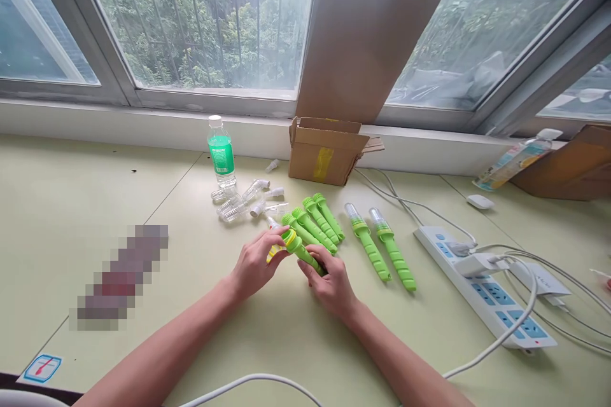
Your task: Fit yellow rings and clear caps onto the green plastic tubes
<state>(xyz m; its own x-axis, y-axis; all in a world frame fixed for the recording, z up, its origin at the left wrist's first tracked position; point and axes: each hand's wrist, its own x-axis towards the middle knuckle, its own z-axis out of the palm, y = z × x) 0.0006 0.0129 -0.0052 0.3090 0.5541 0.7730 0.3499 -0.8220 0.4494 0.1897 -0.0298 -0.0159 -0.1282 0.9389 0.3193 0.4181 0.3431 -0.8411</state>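
Note:
My right hand (pixel 331 283) is closed around the ribbed shaft of a green plastic handle (pixel 300 250) lying low over the table. At the handle's open upper end, my left hand (pixel 252 264) pinches a small yellow piece (pixel 274 252). Just behind my hands lie several more green handles (pixel 317 222) side by side. To their right rest two green handles with clear caps (pixel 379 243). A scatter of clear plastic caps (pixel 248 200) lies behind my left hand.
A green-labelled water bottle (pixel 221 152) stands near the window ledge, beside an open cardboard box (pixel 325 149). A white power strip (pixel 484 286) with plugs and cables occupies the right. A white cable (pixel 248 385) crosses the front edge. A blurred patch (pixel 121 276) lies left.

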